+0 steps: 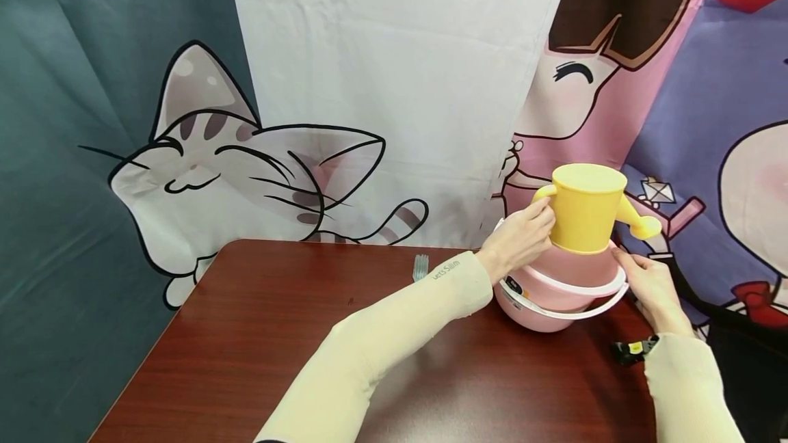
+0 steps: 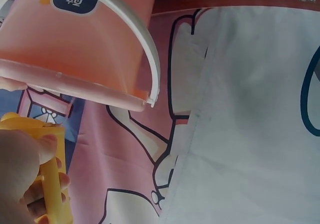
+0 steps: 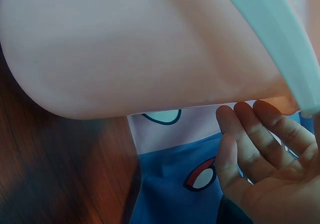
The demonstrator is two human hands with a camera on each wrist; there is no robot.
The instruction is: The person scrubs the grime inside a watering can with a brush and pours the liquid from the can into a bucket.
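Observation:
My left hand [image 1: 520, 234] grips a yellow watering can [image 1: 585, 210] by its handle, fingers curled round it in the left wrist view. The can hangs over the mouth of a pink bucket [image 1: 554, 284], its spout slanting down to the right. At the bucket's right rim, my right hand [image 1: 652, 286] holds the edge. From the right wrist view, its fingers [image 3: 250, 134] bend up against the underside of the rim, while the thumb is out of sight. A white bail handle [image 1: 591, 314] hangs down across the bucket's front.
The bucket stands at the right end of a reddish-brown table [image 1: 295, 333]. A grey fork [image 1: 421, 266] lies near the back edge, partly covered by the left sleeve. Printed cloth [image 1: 394, 87] hangs behind the table. A small black device [image 1: 634, 351] sits at the right cuff.

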